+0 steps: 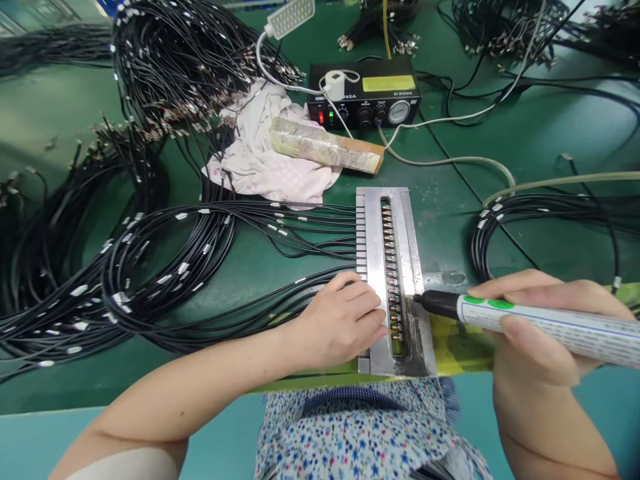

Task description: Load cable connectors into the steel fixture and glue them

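A slotted aluminium jig (374, 267) lies on the green mat, with a row of small copper-coloured terminals (393, 287) in its long slot. Black cables (300, 225) fan in from the left and end at the jig's left edge. My left hand (343, 323) rests palm down across that edge and the cable ends, fingers curved and holding nothing. My right hand (537, 320) grips a white dispensing pen (565, 327) with green dots. The pen's black tip (423, 299) points left, close to the slot's right side. Whether it touches the jig, I cannot tell.
Coils of black cable (150, 227) cover the left and back of the green mat. Behind the jig are a crumpled cloth (260, 153), a wrapped package (325, 143), a black dispenser controller (363, 93) and a lamp (290, 17). Yellow tape (463, 343) lies under the jig.
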A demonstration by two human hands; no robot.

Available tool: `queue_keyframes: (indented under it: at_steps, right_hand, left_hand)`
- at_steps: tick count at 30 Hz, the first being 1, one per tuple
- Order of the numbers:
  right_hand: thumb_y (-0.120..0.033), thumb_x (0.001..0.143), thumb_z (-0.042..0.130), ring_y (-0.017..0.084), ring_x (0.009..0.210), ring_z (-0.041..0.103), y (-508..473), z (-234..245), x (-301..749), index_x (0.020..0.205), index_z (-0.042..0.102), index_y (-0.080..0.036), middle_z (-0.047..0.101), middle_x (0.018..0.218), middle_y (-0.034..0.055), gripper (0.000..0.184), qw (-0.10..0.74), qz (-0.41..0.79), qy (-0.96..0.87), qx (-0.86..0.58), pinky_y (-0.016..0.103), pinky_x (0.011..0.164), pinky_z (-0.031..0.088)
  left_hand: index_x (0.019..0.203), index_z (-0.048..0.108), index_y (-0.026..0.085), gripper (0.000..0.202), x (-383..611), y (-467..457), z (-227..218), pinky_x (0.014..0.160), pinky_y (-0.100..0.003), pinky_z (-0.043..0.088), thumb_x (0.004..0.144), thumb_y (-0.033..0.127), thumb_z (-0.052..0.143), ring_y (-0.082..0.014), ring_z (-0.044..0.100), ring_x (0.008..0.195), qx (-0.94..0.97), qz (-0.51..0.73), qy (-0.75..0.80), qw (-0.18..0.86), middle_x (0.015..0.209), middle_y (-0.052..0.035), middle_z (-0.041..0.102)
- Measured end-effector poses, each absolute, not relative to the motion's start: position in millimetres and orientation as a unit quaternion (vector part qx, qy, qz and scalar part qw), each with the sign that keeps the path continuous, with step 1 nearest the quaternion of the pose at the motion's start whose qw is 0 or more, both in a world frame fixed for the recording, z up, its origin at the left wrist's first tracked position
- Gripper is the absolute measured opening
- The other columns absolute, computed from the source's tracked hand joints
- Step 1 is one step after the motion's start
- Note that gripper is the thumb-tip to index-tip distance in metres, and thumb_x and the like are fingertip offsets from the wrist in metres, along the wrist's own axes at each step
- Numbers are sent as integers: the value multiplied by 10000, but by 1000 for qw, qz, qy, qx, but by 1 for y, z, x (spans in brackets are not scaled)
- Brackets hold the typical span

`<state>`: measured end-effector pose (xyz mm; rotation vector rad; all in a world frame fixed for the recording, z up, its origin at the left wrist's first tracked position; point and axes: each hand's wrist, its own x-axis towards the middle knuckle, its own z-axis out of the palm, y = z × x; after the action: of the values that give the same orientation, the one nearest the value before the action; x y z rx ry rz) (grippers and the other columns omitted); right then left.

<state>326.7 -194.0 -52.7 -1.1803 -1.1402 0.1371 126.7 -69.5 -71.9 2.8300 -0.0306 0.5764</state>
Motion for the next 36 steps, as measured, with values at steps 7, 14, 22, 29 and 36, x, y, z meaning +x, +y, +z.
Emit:
queue_keyframes:
  at_steps: [7, 14, 22, 29, 36]
  right_hand:
    - [-106, 609, 627, 201, 522, 623, -190, -51, 328, 787, 653, -195, 684, 703, 20, 200, 712, 70, -531, -454, 314, 282, 448]
    - [-53, 589, 629, 186, 522, 628, -191, -54, 326, 781, 635, -181, 684, 700, 19, 231, 691, 114, -554, -450, 293, 329, 483]
    - [-77, 605, 646, 194, 543, 614, -191, -55, 323, 805, 651, -244, 681, 697, -1, 260, 674, 115, -554, -476, 329, 358, 476]
    - [-41, 573, 652, 203, 554, 624, -190, -57, 324, 793, 639, -199, 677, 693, 24, 271, 673, 109, -566, -464, 326, 365, 482]
    - [-33, 567, 638, 196, 533, 630, -192, -54, 323, 800, 636, -176, 677, 692, 30, 274, 671, 131, -565, -462, 303, 350, 489]
  left_hand:
    - [874, 593, 130, 252, 125, -76, -56, 932, -452, 344, 929, 288, 406, -190, 559, 910, 993, 95, -5, 70, 892, -57, 608]
    - [1147, 517, 37, 544, 114, -104, -44, 968, -456, 340, 851, 493, 515, -281, 452, 1159, 999, 21, 44, 7, 1211, -179, 533]
    - [1228, 459, 60, 594, 105, -121, -59, 1005, -445, 319, 853, 518, 499, -269, 391, 1259, 989, 54, 124, 63, 1344, -160, 456]
    - [1168, 500, 93, 382, 104, -117, -71, 988, -454, 354, 907, 370, 464, -250, 463, 1202, 971, 138, 137, 137, 1299, -139, 508]
    - [1100, 534, 103, 296, 106, -112, -78, 945, -438, 417, 893, 312, 495, -240, 523, 1137, 953, 217, 126, 172, 1204, -142, 579]
